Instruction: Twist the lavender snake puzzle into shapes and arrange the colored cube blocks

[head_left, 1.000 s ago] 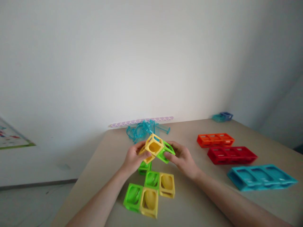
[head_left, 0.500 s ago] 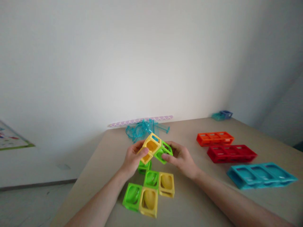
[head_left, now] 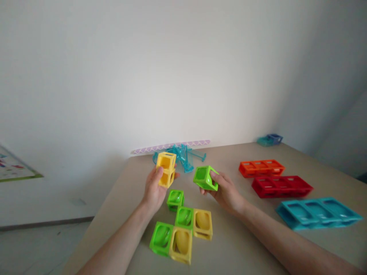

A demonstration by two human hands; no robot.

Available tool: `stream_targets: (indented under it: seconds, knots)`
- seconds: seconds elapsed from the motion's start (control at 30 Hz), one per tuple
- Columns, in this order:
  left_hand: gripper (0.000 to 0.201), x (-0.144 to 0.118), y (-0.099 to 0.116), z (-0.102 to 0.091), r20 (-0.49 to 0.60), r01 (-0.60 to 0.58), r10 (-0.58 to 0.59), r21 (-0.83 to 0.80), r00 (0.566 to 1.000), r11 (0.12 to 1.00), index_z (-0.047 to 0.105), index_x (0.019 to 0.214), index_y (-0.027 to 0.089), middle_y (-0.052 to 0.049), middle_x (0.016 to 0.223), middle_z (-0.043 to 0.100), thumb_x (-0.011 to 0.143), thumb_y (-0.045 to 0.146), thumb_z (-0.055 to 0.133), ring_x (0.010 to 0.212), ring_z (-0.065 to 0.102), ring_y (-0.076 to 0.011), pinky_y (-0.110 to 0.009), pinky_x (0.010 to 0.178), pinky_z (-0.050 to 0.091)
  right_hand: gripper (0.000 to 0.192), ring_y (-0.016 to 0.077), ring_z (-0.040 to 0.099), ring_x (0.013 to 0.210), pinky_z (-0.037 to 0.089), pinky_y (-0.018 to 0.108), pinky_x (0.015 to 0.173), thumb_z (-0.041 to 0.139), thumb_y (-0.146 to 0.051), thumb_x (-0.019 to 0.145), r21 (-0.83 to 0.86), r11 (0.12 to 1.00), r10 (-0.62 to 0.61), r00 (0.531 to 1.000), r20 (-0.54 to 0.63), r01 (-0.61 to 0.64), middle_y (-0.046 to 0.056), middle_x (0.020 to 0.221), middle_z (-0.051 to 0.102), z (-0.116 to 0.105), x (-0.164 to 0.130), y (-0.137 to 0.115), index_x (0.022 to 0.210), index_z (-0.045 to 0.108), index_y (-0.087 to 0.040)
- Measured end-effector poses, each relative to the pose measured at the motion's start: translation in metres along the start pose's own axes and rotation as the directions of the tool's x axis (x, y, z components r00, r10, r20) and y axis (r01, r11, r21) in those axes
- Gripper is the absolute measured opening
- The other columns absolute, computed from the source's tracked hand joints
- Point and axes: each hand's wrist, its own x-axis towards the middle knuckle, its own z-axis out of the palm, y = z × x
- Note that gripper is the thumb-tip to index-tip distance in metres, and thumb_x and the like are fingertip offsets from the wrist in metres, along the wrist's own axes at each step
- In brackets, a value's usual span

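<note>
My left hand [head_left: 153, 190] holds a yellow two-cube block [head_left: 165, 168] upright above the table. My right hand [head_left: 226, 191] grips a single green cube [head_left: 204, 178], tilted, a little to the right of the yellow one. The two pieces are apart, with a gap between them. Below my hands a flat cluster of green and yellow cubes [head_left: 181, 228] lies on the beige table [head_left: 246, 240], with one green cube [head_left: 175, 199] at its far end.
An orange block tray [head_left: 261, 168], a red one [head_left: 281, 186] and a long teal one [head_left: 317, 212] lie at the right. Clear blue plastic parts [head_left: 183, 153] and a purple strip [head_left: 172, 146] sit by the wall. Small blue pieces [head_left: 269, 139] rest at the far corner.
The joined yellow and green piece has come apart. My left hand moved left and up with the yellow block; my right hand moved right with the green cube.
</note>
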Motion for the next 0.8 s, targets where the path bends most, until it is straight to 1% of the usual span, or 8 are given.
stream_targets:
  seconds: [0.17, 0.27, 0.33, 0.43, 0.5, 0.6, 0.73, 0.8]
  knots:
    - [0.039, 0.008, 0.01, -0.007, -0.057, 0.021, -0.03, -0.155, 0.998, 0.988, 0.065, 0.101, 0.015, -0.008, 0.092, 0.072, 0.079, 0.048, 0.064, 0.068, 0.067, -0.0197, -0.035, 0.063, 0.055, 0.037, 0.0131, 0.056, 0.057, 0.046, 0.024, 0.054, 0.066, -0.051, 0.078, -0.015, 1.0, -0.024, 1.0, -0.01, 0.024, 0.004, 0.067, 0.063, -0.005, 0.002, 0.003, 0.076, 0.066, -0.014]
    - [0.034, 0.011, 0.012, -0.011, -0.062, 0.089, -0.107, -0.245, 0.992, 0.965, 0.064, 0.101, 0.013, -0.013, 0.096, 0.071, 0.085, 0.041, 0.056, 0.074, 0.068, -0.0229, -0.039, 0.067, 0.056, 0.034, 0.0125, 0.053, 0.059, 0.042, 0.023, 0.054, 0.063, -0.049, 0.081, -0.191, 0.979, -0.074, 0.997, -0.016, 0.069, 0.001, 0.068, 0.06, -0.007, 0.003, 0.005, 0.084, 0.066, -0.015]
    - [0.025, 0.013, 0.012, -0.012, -0.095, 0.076, -0.105, -0.267, 0.99, 0.961, 0.063, 0.097, 0.014, -0.012, 0.097, 0.071, 0.084, 0.034, 0.057, 0.079, 0.069, -0.0231, -0.04, 0.071, 0.057, 0.032, 0.0136, 0.053, 0.063, 0.042, 0.025, 0.058, 0.064, -0.043, 0.082, -0.464, 0.88, -0.126, 0.992, -0.031, 0.098, 0.001, 0.075, 0.062, -0.008, 0.003, 0.006, 0.099, 0.066, -0.017]
    - [0.012, 0.014, 0.01, -0.011, -0.108, -0.01, -0.017, -0.246, 0.994, 0.969, 0.059, 0.088, 0.019, -0.004, 0.089, 0.07, 0.081, 0.026, 0.066, 0.082, 0.068, -0.0199, -0.042, 0.078, 0.056, 0.037, 0.0165, 0.055, 0.071, 0.044, 0.029, 0.067, 0.069, -0.03, 0.076, -0.84, 0.532, -0.19, 0.982, 0.004, 0.106, 0.003, 0.086, 0.065, -0.011, 0.001, 0.006, 0.111, 0.063, -0.019]
    - [0.016, 0.013, 0.008, -0.009, -0.079, -0.048, 0.032, -0.213, 0.996, 0.976, 0.055, 0.084, 0.02, 0.0, 0.085, 0.069, 0.078, 0.023, 0.07, 0.084, 0.068, -0.0187, -0.043, 0.082, 0.055, 0.037, 0.0181, 0.056, 0.076, 0.044, 0.03, 0.071, 0.068, -0.023, 0.074, -0.929, 0.352, -0.175, 0.983, 0.053, 0.113, 0.005, 0.093, 0.065, -0.013, 0.001, 0.006, 0.111, 0.063, -0.019]
    - [0.022, 0.012, 0.007, -0.006, -0.053, -0.062, 0.055, -0.145, 0.997, 0.987, 0.053, 0.085, 0.021, 0.0, 0.086, 0.069, 0.075, 0.022, 0.072, 0.082, 0.067, -0.0167, -0.039, 0.079, 0.055, 0.038, 0.0198, 0.058, 0.084, 0.045, 0.031, 0.076, 0.063, -0.017, 0.073, -0.956, 0.265, -0.126, 0.987, 0.097, 0.127, 0.008, 0.101, 0.064, -0.016, 0.0, 0.008, 0.11, 0.062, -0.018]
    - [0.027, 0.01, 0.008, -0.002, -0.04, -0.103, 0.101, -0.072, 0.994, 0.992, 0.053, 0.087, 0.021, 0.0, 0.085, 0.07, 0.071, 0.022, 0.075, 0.075, 0.065, -0.0131, -0.029, 0.072, 0.053, 0.053, 0.0225, 0.058, 0.096, 0.046, 0.033, 0.085, 0.057, -0.006, 0.066, -0.953, 0.238, -0.089, 0.981, 0.171, 0.187, 0.01, 0.108, 0.06, -0.016, -0.001, 0.008, 0.118, 0.058, -0.017]
    - [0.029, 0.008, 0.009, -0.001, -0.038, -0.116, 0.114, -0.045, 0.993, 0.992, 0.053, 0.088, 0.021, 0.001, 0.085, 0.07, 0.07, 0.024, 0.076, 0.074, 0.065, -0.0127, -0.027, 0.071, 0.052, 0.06, 0.0243, 0.055, 0.104, 0.043, 0.036, 0.092, 0.056, -0.005, 0.063, -0.944, 0.233, -0.136, 0.969, 0.208, 0.235, 0.01, 0.113, 0.057, -0.014, -0.003, 0.003, 0.122, 0.055, -0.017]
